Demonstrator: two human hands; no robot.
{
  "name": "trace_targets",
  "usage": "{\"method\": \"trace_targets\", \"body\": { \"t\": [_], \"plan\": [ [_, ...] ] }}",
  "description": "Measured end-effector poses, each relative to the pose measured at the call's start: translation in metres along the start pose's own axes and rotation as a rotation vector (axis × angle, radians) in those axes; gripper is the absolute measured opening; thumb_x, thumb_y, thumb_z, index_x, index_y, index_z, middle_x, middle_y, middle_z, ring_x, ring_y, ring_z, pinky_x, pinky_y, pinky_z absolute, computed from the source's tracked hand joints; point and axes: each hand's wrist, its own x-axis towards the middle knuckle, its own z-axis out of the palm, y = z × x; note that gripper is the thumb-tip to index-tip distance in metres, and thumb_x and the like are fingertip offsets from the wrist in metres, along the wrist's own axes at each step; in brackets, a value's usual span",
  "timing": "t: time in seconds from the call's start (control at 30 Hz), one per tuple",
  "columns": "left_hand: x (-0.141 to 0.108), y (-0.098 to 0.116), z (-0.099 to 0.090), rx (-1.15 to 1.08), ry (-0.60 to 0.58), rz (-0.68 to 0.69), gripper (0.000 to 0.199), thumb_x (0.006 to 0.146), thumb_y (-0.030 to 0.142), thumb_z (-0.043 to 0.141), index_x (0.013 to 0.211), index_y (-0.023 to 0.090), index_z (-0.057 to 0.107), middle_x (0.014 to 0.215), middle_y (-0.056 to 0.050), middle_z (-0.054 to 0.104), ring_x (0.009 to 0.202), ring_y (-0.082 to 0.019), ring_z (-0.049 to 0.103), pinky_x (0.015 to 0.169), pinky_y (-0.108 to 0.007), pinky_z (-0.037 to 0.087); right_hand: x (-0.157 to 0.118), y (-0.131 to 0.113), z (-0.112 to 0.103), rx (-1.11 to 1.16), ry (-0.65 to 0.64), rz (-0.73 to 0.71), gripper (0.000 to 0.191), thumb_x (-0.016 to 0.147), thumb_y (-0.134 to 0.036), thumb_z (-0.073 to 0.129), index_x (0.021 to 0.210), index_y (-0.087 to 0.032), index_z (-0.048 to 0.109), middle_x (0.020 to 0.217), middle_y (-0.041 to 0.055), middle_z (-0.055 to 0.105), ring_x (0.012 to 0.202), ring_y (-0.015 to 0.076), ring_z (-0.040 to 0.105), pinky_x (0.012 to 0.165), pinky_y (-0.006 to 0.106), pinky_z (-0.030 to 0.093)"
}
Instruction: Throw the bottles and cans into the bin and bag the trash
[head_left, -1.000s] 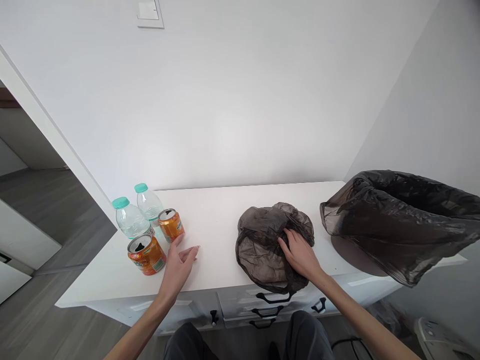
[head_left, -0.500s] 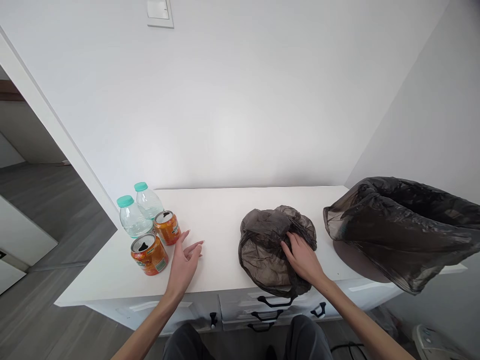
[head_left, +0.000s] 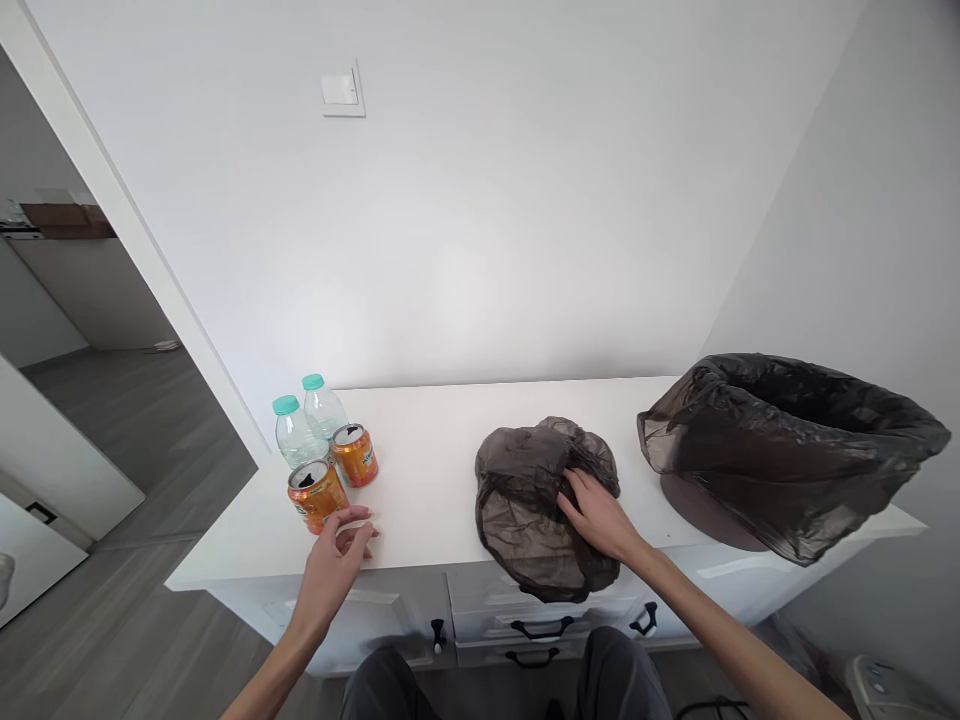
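Note:
My left hand point(head_left: 335, 560) is beside the front orange soda can point(head_left: 316, 498), its fingers curved and apart with nothing between them. Behind that stands a second orange soda can point(head_left: 355, 458). Both cans are upright with opened tops. My right hand point(head_left: 598, 515) grips the rim of a dark, see-through plastic bag point(head_left: 529, 515), which lies crumpled on the white countertop point(head_left: 427, 480). Its fingertips are partly hidden in the folds. Two clear plastic bottles with teal caps, one in front point(head_left: 296, 440) and one behind point(head_left: 325, 408), stand behind the cans.
A brown bin point(head_left: 705, 515) lined with a dark plastic bag point(head_left: 780, 470) stands at the counter's right end. Below the countertop's front edge are drawers with black handles point(head_left: 541, 629). A wall with a light switch point(head_left: 343, 92) rises behind. An open doorway lies to the left.
My left hand has moved from beside the rear can toward the near side of the front can. My right hand stays at the bag. The camera view has shifted slightly.

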Motion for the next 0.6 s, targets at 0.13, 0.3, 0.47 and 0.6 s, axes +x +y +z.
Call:
{"method": "trace_targets", "body": {
  "t": [0.13,0.3,0.47,0.6],
  "plan": [
    [0.006,0.001,-0.006,0.051,-0.05,0.007,0.049,0.075,0.063,0.066,0.099,0.021,0.062,0.113,-0.012,0.072,0.086,-0.027,0.074,0.066,-0.037,0.057,-0.023,-0.015,-0.017,0.11,-0.089,-0.081,0.061,0.104,-0.053,0.034,0.155,-0.019,0.042,0.162,0.0137,0.043,0.149,0.0293,0.04,0.12,0.045,0.039],
    [-0.009,0.016,0.008,0.126,-0.169,0.136,0.048,0.082,0.067,0.062,0.1,0.023,0.063,0.106,-0.009,0.072,0.094,-0.027,0.072,0.08,-0.038,0.057,-0.049,-0.025,-0.05,0.218,0.029,-0.15,0.049,0.106,-0.048,0.036,0.152,-0.032,0.042,0.161,0.0061,0.044,0.151,0.0265,0.039,0.12,0.046,0.04],
    [-0.039,0.052,0.07,0.254,-0.242,0.569,0.047,0.089,0.053,0.066,0.126,0.026,0.057,0.131,-0.012,0.061,0.123,-0.03,0.059,0.103,-0.045,0.05,-0.048,-0.027,-0.057,0.18,0.348,-0.097,0.056,0.099,-0.04,0.047,0.152,-0.025,0.035,0.149,0.0158,0.047,0.14,0.0311,0.047,0.113,0.049,0.044],
    [-0.031,0.074,0.118,0.511,-0.299,0.796,0.059,0.081,0.031,0.073,0.137,0.024,0.055,0.138,-0.014,0.057,0.13,-0.036,0.051,0.109,-0.054,0.042,-0.03,-0.019,-0.055,0.133,0.412,0.135,0.064,0.09,-0.041,0.059,0.144,-0.016,0.039,0.125,0.0188,0.052,0.112,0.0328,0.059,0.092,0.045,0.053]
  ]
}}
